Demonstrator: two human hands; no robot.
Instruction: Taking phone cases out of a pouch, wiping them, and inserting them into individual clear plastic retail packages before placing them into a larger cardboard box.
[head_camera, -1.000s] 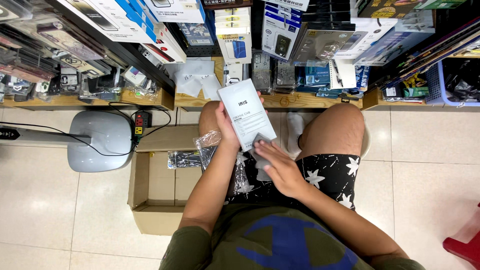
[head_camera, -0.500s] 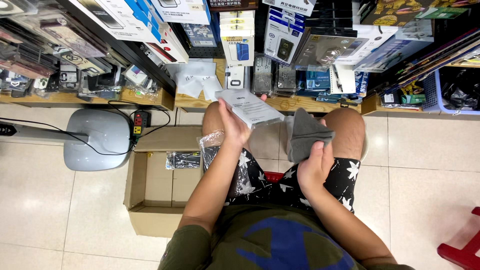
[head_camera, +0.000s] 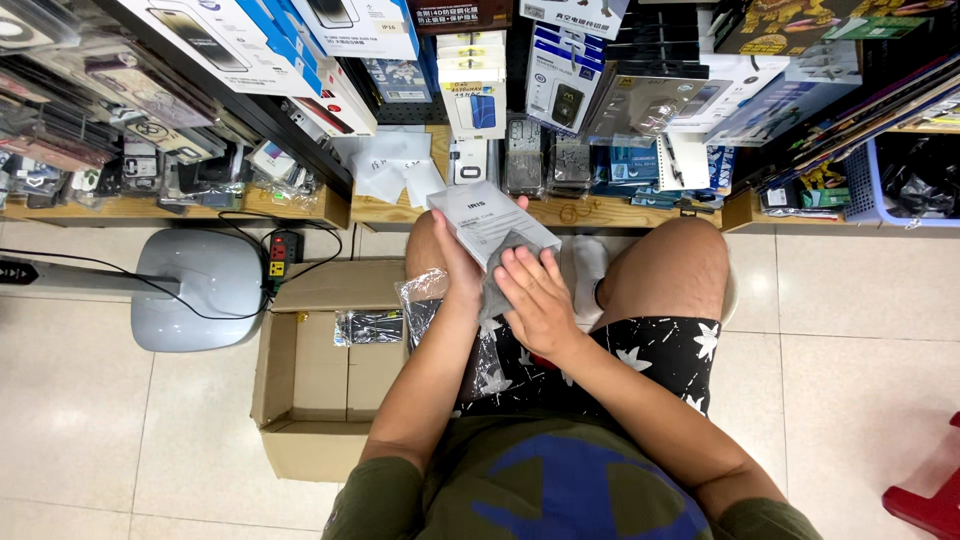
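While gripping a flat white package (head_camera: 485, 220) in the left hand (head_camera: 458, 275), pressing a grey pouch (head_camera: 500, 275) against it with the flattened right hand (head_camera: 535, 300); open cardboard box (head_camera: 320, 370) left of both hands.

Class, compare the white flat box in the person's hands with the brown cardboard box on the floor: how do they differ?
The white flat box is small, closed and held up in the left hand; the cardboard box is large, brown, open-topped and resting on the floor. Both are rectangular.

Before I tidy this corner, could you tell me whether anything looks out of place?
Nothing looks damaged or spilled. The cardboard box stands open on the floor, and a power strip with trailing cable lies beside it.
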